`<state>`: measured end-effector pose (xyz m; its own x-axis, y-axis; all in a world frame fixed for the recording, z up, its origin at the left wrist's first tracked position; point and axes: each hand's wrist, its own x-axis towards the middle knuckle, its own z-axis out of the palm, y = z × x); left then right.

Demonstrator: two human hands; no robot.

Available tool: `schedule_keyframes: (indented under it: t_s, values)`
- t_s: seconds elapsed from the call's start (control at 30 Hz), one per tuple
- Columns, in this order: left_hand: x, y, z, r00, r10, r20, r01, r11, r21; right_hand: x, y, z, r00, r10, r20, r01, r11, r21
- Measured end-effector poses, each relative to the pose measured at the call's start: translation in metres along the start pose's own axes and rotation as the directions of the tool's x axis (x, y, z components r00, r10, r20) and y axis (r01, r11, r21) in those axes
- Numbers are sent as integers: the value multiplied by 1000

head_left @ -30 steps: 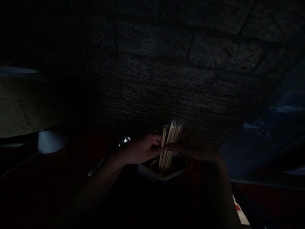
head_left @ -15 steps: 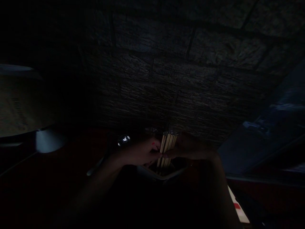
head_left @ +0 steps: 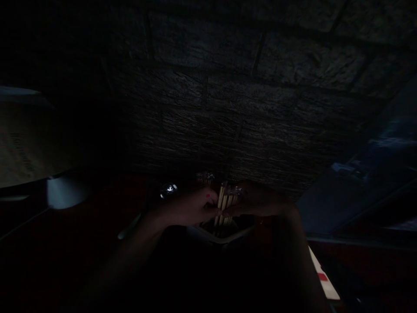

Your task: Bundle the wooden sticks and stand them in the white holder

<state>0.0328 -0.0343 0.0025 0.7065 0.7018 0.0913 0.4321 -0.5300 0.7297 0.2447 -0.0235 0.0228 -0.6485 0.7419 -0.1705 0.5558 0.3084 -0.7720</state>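
Note:
In the dim head view, a bundle of pale wooden chopsticks (head_left: 223, 203) with clear, shiny wrapping at the top stands nearly upright between my hands. My left hand (head_left: 195, 208) is closed on its left side, thumb and fingers pinching the sticks. From the right, my right hand (head_left: 249, 208) grips the same bundle, its fingers largely lost in shadow. The lower ends reach into a container with a pale rim (head_left: 224, 240), just below the hands. Behind my left hand, more shiny-topped sticks (head_left: 204, 176) show faintly.
A shiny round object (head_left: 168, 190) lies left of the hands. Farther left are a brown printed bag (head_left: 19, 148) and a pale cone-shaped thing (head_left: 65, 192). A stone-block wall (head_left: 208, 95) rises behind. To the right are a bluish panel (head_left: 339, 200) and a white item with red (head_left: 322, 274).
The bundle has split slightly: the sticks on the right now sit lower than those on the left. Both hands stay in nearly the same place.

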Motion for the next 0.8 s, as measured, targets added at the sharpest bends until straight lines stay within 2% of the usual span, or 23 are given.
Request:
schedule_keyframes:
  t_s: [0.13, 0.3, 0.43, 0.57, 0.8]
  values:
    - [-2, 10, -5, 999, -48, -4, 48, 998, 35, -4, -3, -2, 1000, 13, -1, -13, 1000, -3]
    - [-2, 12, -5, 998, -66, -20, 65, 997, -46, -11, -1, -6, 998, 49, 32, -52, 990, 128]
    - [-1, 12, -3, 995, -88, -49, 87, 996, -23, -15, 3, -9, 998, 58, 6, -58, 982, 182]
    - [2, 14, -1, 994, -97, -51, 97, 995, -20, -16, 6, -10, 999, 34, -9, -31, 980, 196]
    - [1, 10, -1, 990, -104, -99, 95, 991, -91, -12, 4, -10, 999, -26, 42, 18, 982, 189]
